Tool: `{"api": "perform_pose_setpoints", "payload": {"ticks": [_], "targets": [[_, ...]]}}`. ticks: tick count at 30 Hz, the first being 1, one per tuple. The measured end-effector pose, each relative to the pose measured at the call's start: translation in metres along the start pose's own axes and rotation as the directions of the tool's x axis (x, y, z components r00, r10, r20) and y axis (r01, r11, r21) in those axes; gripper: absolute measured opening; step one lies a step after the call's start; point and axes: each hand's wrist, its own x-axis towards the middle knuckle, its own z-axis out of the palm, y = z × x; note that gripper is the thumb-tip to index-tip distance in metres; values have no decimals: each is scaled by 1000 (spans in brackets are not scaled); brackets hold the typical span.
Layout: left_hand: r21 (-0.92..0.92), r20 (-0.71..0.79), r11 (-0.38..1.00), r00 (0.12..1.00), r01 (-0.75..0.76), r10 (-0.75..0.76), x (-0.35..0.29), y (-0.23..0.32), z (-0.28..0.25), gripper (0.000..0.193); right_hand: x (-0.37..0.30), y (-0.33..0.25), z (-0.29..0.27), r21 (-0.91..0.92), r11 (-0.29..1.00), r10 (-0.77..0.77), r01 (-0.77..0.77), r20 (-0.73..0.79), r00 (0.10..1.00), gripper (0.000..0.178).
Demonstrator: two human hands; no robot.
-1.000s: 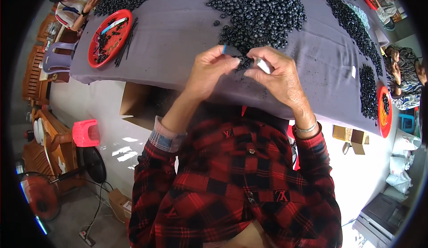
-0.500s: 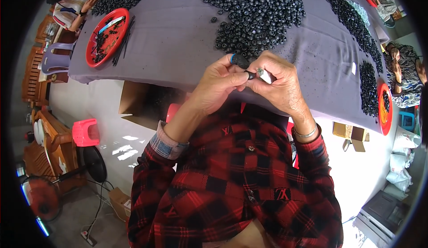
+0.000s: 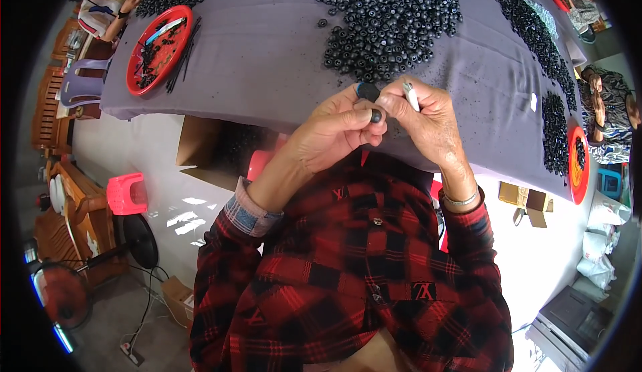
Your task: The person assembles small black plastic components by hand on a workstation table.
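My left hand (image 3: 334, 128) pinches a small black bead-like piece (image 3: 376, 116) between thumb and fingers. Its forefinger wears a black finger cover (image 3: 368, 91) with a blue rim. Close against it, my right hand (image 3: 428, 118) is closed round a slim tool with a white handle (image 3: 410, 96); the tool's working end is hidden or too small to make out. Both hands are over the near edge of the table, just in front of a large heap of round black pieces (image 3: 384, 27), many with a hollow in one face.
A grey-purple cloth (image 3: 261, 57) covers the table. At the left lies a red tray (image 3: 134, 89) with black bits and thin black strips beside it. Further heaps (image 3: 528, 34) lie right, near another red tray (image 3: 576, 195). Below stands an open cardboard box (image 3: 194, 144). Other people sit at both sides.
My right hand has drawn slightly right, away from the black piece, and the white tool has turned upward. My left hand has rolled, showing the piece's rounded side.
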Motion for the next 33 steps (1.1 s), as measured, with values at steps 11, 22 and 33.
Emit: {"api": "perform_pose_setpoints", "payload": {"ticks": [11, 22, 33], "targets": [[47, -9, 981, 982, -186, 187, 1, 5, 1, 26, -12, -16, 6, -680, 685, -289, 260, 73, 955, 26], [6, 24, 989, 989, -147, 147, 2, 7, -1, 26, -12, -9, 5, -608, 751, -294, 257, 41, 955, 25], [-5, 44, 991, 990, -133, 133, 2, 7, -6, 25, -13, -8, 7, -715, 635, -349, 292, 72, 934, 25]]}}
